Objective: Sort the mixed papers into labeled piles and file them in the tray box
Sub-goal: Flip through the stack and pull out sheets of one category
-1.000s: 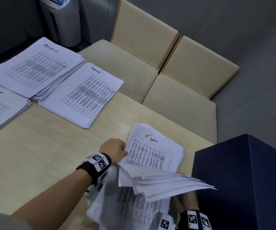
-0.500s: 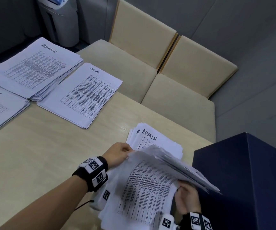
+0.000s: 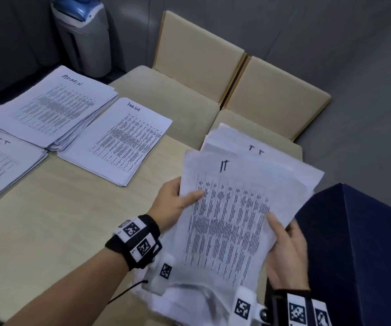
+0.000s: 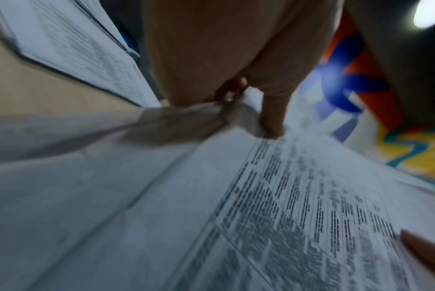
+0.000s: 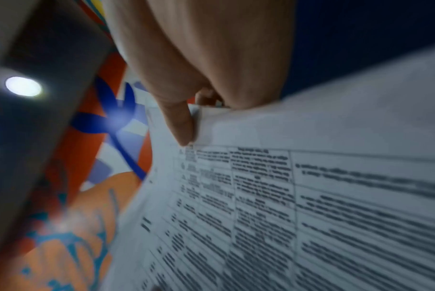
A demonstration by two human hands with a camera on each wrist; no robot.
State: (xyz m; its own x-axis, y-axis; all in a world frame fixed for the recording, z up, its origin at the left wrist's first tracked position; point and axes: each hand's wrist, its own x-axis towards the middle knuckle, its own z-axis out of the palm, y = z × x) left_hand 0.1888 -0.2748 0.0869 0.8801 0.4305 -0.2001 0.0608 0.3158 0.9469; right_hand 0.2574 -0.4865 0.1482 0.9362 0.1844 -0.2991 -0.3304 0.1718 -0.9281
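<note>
Left hand (image 3: pixel 174 203) and right hand (image 3: pixel 286 250) pinch opposite edges of the white printed "IT" sheet (image 3: pixel 227 215). It is raised, likely to read its label before piling.

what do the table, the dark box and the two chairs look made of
Table: pale wood or wood-look laminate, matte, faint grain.
Box: navy, flat stiff panels with sharp edges, probably card or board; matte.
Chairs: beige padded upholstery, soft rounded edges; fabric or faux leather, cannot tell.
</note>
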